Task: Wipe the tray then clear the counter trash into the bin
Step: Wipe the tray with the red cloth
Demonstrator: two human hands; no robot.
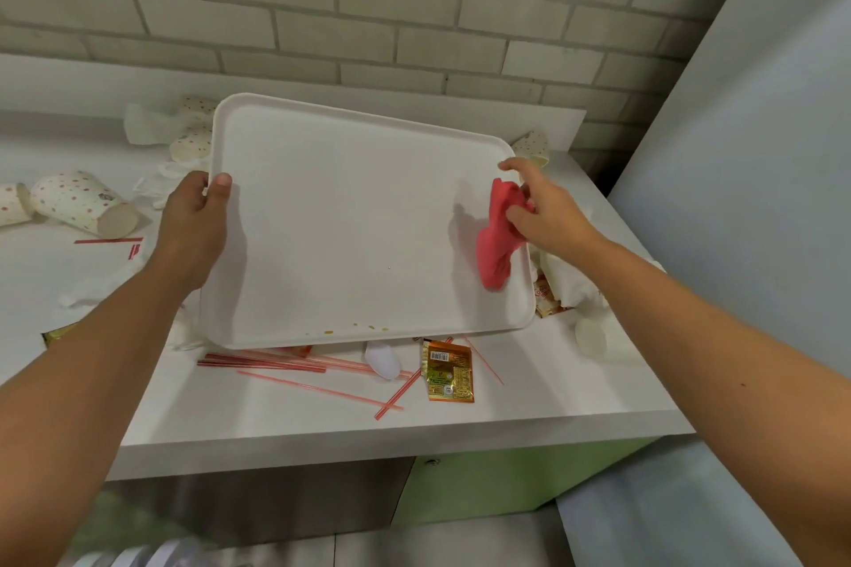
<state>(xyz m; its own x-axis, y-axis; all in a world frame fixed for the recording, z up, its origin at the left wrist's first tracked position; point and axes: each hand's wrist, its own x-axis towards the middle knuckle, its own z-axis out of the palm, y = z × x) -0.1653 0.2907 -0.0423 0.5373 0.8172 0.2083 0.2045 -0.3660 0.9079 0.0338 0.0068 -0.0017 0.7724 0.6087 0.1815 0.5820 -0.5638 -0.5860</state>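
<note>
Gripping the tray (345,221) by its left rim with the left hand (198,221), thumb over the lip, fingers hidden underneath. Holds it lifted off the tabletop (575,382), far edge raised, near edge low over the litter. Pinches a crumpled red cloth (495,244) in the right hand (545,207), index finger stretched out, cloth lying against the tray's right side. Looks like the wiping step, barely underway (with yellowish specks (364,328) along the near edge, unwiped).

Judging by looks: a stiff, light plastic tray, smooth and probably slippery once damp. Best held at the raised rim, good for a hooked thumb. Likely to swing under this one-sided grip if pressed hard at the far corner. Soft cloth, prone to bunching, better spread flat before sweeping toward the specks.

Lying on the tabletop for the later step: dotted paper cups (78,203), red straws (285,364), a sauce sachet (449,375), a white spoon (384,361), crumpled napkins (142,129). No bin in view.
</note>
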